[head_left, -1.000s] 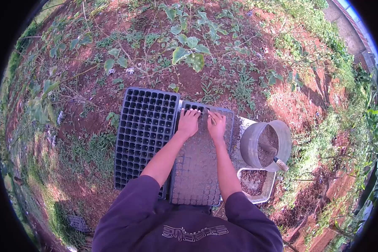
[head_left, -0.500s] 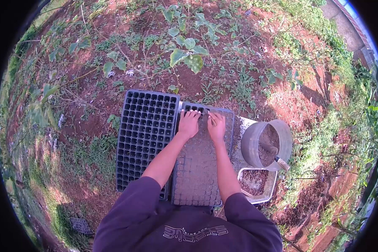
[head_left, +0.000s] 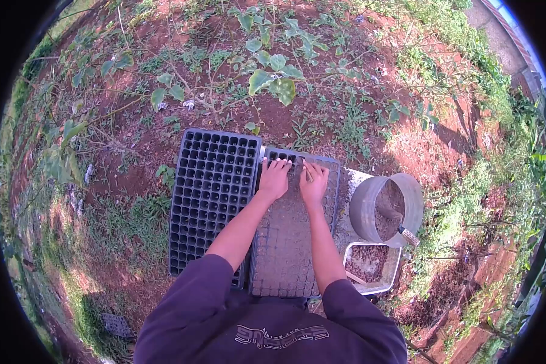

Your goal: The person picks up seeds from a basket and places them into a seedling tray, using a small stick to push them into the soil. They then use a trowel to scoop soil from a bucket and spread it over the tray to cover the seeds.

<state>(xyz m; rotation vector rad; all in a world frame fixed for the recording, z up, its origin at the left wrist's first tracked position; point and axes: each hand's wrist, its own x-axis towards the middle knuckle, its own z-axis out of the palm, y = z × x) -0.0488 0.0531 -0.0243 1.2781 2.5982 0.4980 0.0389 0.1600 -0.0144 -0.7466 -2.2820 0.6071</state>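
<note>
Soil fills most cells of the seedling tray (head_left: 285, 242) in front of me. A few cells at its far left edge look dark and hollow. My left hand (head_left: 275, 180) lies palm down over that far left part, fingers stretched forward and holding nothing. Just right of it, my right hand (head_left: 313, 185) is closed around a thin brown stick (head_left: 309, 175), low over the far cells. Its fingertips and the stick's lower tip are too small to make out. A second seedling tray (head_left: 215, 188), black with hollow cells, stands against the left side.
On the right stands a grey round tub (head_left: 362, 209) of soil with a trowel (head_left: 408, 235) in it. Nearer me is a pale rectangular container (head_left: 397, 267) with brown bits inside. Leafy plants (head_left: 273, 82) grow beyond the trays on reddish ground.
Hardly anything differs. The whole view has shifted slightly, and both hands keep their places at the tray's far end.
</note>
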